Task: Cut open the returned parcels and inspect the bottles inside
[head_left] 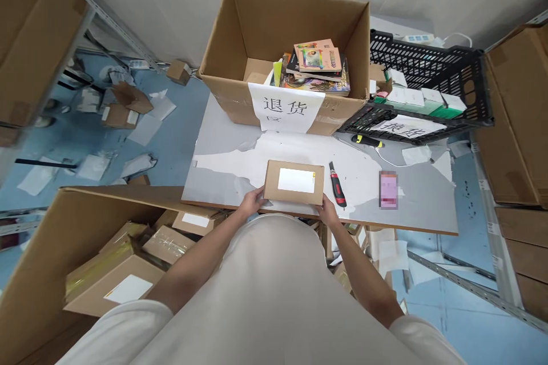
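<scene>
A small brown cardboard box [274, 193] with a white label [296, 180] on top is at the front edge of the table, in front of my body. My left hand [252, 203] grips its left lower corner, and my right hand [329, 211] grips its right lower corner. The undersides of the fingers are partly hidden by the box. Just right of the box lies a red and black utility knife [337, 185] on the table [226, 182].
Behind the box stands a large open carton [231, 100] holding books [319, 65]. A black crate [471, 85] with small white and green boxes is to its right. A phone [389, 189] lies on the table. Another big carton [29, 274] with parcels stands at lower left.
</scene>
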`<state>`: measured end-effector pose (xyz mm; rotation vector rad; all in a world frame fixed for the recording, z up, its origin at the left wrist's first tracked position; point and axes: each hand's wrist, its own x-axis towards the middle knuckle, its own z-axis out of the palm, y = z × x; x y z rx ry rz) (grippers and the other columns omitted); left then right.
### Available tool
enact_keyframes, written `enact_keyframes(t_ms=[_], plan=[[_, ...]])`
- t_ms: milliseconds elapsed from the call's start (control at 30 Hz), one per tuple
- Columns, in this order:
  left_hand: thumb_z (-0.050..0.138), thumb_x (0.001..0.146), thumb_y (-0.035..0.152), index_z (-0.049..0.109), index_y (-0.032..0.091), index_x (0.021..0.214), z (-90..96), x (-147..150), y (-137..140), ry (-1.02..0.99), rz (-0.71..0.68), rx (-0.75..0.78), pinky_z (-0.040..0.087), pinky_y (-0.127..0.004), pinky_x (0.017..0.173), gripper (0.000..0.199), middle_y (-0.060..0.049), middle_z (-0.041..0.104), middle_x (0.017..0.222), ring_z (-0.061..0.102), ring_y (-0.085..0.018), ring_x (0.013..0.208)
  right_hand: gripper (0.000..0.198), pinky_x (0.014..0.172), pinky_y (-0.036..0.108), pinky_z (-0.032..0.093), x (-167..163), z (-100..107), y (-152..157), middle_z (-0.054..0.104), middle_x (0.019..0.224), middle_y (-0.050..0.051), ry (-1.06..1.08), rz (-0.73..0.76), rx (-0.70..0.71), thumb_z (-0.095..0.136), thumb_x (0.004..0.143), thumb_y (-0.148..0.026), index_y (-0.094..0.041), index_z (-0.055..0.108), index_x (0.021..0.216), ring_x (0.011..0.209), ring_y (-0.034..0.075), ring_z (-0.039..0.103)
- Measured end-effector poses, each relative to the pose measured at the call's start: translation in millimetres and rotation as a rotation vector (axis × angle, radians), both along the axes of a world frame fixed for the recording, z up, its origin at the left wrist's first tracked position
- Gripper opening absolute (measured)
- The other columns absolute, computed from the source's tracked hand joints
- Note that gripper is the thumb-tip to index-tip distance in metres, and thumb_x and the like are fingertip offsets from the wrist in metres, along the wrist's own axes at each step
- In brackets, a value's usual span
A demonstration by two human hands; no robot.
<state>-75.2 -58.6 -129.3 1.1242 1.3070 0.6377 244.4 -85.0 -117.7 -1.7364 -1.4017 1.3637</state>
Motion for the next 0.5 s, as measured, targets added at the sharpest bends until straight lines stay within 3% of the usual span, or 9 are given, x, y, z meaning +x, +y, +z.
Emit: enact_keyframes(t_ms=[100,233,367,500], plan=[[0.065,0.070,0.046,0.057,0.013,0.122,7.8,0.7,1.1,-0.006,0.006,0.053,0.042,-0.042,0.102,0.063,-0.011,0.061,0.124,0.056,-0.026,0.115,0.045,0.093,0.039,0.048,1.5,7.5,3.1,0.061,0.119,0.009,0.052,0.016,-0.004,0.053,0.079,-0.029,-0.020,0.051,0.123,0.106,0.021,0.060],[0.053,0.082,0.048,0.062,0.016,0.116,32.9,-3.1,12.5,0.196,-0.033,0.195,0.048,-0.035,0.090,0.048,-0.011,0.065,0.110,0.060,-0.023,0.101,0.034,0.087,0.037,0.049,5.8,30.7,15.8,0.060,0.106,0.010,-0.085,0.087,0.090,0.046,0.086,-0.041,-0.018,0.057,0.108,0.097,0.021,0.059],[0.041,0.088,0.048,0.068,0.016,0.099,63.2,2.9,30.6,0.427,-0.049,0.255,0.047,-0.032,0.082,0.043,-0.010,0.067,0.092,0.060,-0.021,0.088,0.045,0.083,0.037,0.046,2.2,57.4,39.5,0.061,0.092,0.011,-0.347,0.099,0.141,0.026,0.093,-0.048,-0.017,0.059,0.095,0.089,0.023,0.057],[0.040,0.088,0.048,0.069,0.015,0.092,75.8,14.6,42.8,0.509,0.001,0.226,0.046,-0.032,0.080,0.044,-0.009,0.069,0.092,0.061,-0.021,0.084,0.058,0.080,0.037,0.044,-4.7,67.8,57.1,0.063,0.088,0.013,-0.417,0.090,0.110,0.017,0.093,-0.054,-0.016,0.060,0.087,0.085,0.024,0.057]])
